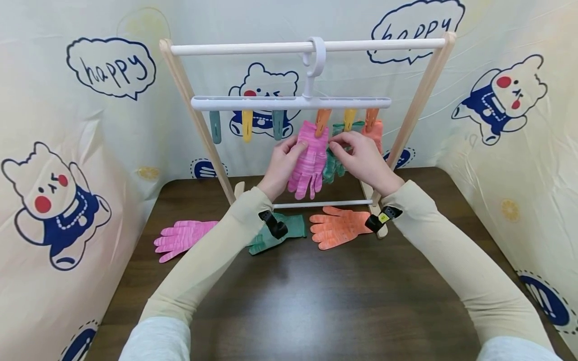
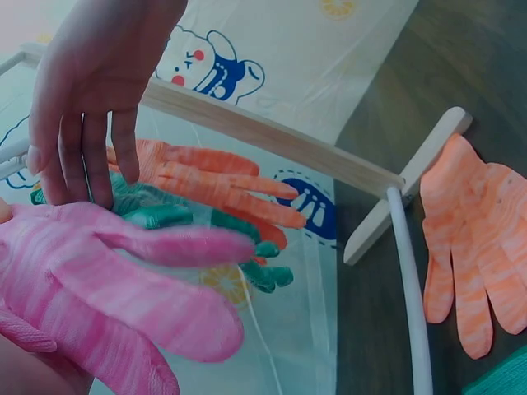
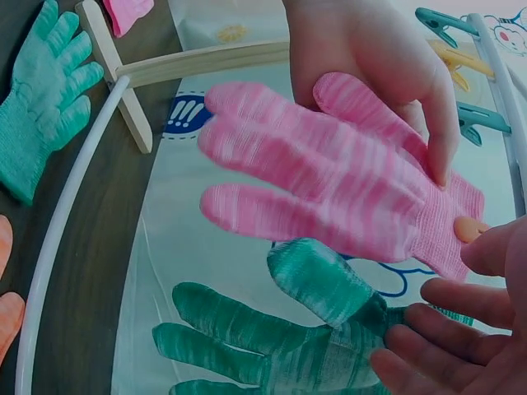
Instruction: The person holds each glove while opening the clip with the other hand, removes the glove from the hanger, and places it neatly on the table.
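Note:
A pink knit glove (image 1: 309, 160) hangs fingers down under an orange clip (image 1: 322, 124) on a white hanger (image 1: 253, 104). My left hand (image 1: 284, 164) pinches the glove's left edge near the cuff; the thumb lies across its front in the right wrist view. Close by the cuff's other side is my right hand (image 1: 363, 158), its thumb and fingers apart in the right wrist view (image 3: 461, 329). Whether the right thumb touches the cuff, I cannot tell. Behind that hand hang a green glove (image 1: 331, 163) and an orange glove (image 1: 375, 131).
Two teal clips (image 1: 215, 128) and a yellow clip (image 1: 247, 125) hang at the hanger's left. A wooden rack (image 1: 420, 95) supports the hanger. On the brown table (image 1: 307, 301) lie a pink glove (image 1: 185, 236), a green glove (image 1: 293, 226) and an orange glove (image 1: 338, 228).

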`<action>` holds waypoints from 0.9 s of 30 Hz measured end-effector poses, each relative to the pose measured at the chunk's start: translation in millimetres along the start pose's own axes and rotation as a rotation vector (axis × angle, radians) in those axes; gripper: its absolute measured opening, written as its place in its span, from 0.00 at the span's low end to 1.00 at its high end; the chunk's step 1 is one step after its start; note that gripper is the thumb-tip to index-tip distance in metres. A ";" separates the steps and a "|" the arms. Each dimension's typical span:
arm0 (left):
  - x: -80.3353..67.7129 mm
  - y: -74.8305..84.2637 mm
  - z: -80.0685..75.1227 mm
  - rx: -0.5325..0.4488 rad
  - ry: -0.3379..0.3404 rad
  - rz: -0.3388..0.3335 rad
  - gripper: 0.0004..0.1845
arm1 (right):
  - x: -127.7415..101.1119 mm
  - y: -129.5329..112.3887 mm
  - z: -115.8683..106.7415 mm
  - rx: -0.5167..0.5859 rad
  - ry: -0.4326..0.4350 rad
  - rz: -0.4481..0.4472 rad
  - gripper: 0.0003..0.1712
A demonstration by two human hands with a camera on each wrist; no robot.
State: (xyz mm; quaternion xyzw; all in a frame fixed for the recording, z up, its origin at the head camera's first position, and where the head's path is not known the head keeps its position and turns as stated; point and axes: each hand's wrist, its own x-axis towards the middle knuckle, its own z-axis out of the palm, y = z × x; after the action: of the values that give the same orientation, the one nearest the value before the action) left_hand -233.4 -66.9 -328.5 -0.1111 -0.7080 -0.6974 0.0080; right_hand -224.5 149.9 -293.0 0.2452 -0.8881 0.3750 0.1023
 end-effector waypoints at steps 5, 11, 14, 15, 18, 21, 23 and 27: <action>1.0 -0.3 0.5 -0.019 0.002 0.003 0.23 | 1.8 -0.1 0.7 -0.001 -0.001 0.004 0.19; 1.0 -2.0 0.7 -0.037 -0.005 0.008 0.23 | 3.9 -1.3 2.1 0.017 0.015 0.019 0.21; -0.1 -2.2 0.1 -0.035 -0.010 0.004 0.23 | 6.1 -3.4 0.8 0.066 0.021 0.038 0.23; -0.4 -2.1 -0.1 -0.034 -0.012 0.002 0.23 | 7.2 -4.4 -0.1 0.086 0.023 0.045 0.24; -1.4 -1.1 -0.3 -0.033 -0.016 -0.004 0.24 | 11.5 -7.5 -4.0 0.122 0.037 0.050 0.25; -1.6 -0.7 -0.5 -0.029 -0.017 -0.007 0.24 | 16.9 -10.7 -7.0 0.137 0.059 0.048 0.25; -2.1 -0.6 -0.7 -0.028 -0.017 -0.008 0.25 | 20.1 -12.7 -7.2 0.142 0.067 0.055 0.25; -2.8 -1.3 -1.5 -0.030 -0.016 -0.007 0.24 | 24.9 -16.1 -3.2 0.206 0.051 0.101 0.26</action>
State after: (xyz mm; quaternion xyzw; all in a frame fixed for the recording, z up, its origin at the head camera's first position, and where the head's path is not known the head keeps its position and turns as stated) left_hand -231.1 -68.8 -330.2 -0.1144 -0.6979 -0.7070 -0.0020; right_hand -237.7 133.6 -271.7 0.1996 -0.8534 0.4749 0.0801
